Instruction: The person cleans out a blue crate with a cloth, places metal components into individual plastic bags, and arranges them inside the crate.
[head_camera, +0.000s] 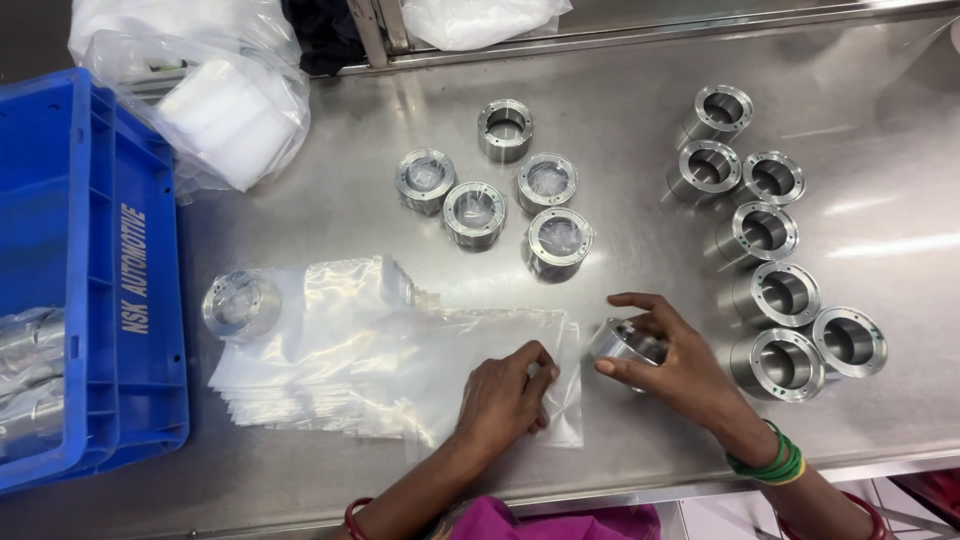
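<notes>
While the right hand (672, 362) is closing its fingers around a short metal ring (628, 343) near the table's front edge, the left hand (505, 395) is pinching the top clear bag (470, 375) of the bag stack (330, 350) beside it. Ring is looking heavy, rigid and smooth, likely slippery; gripping across its outer wall seems safest. Bag is looking thin, limp and clingy; a corner is the place to lift. Steel table (620, 150) is shining; bare rings (770, 290) are standing toward the right edge, a blue crate (120, 300) at the left.
</notes>
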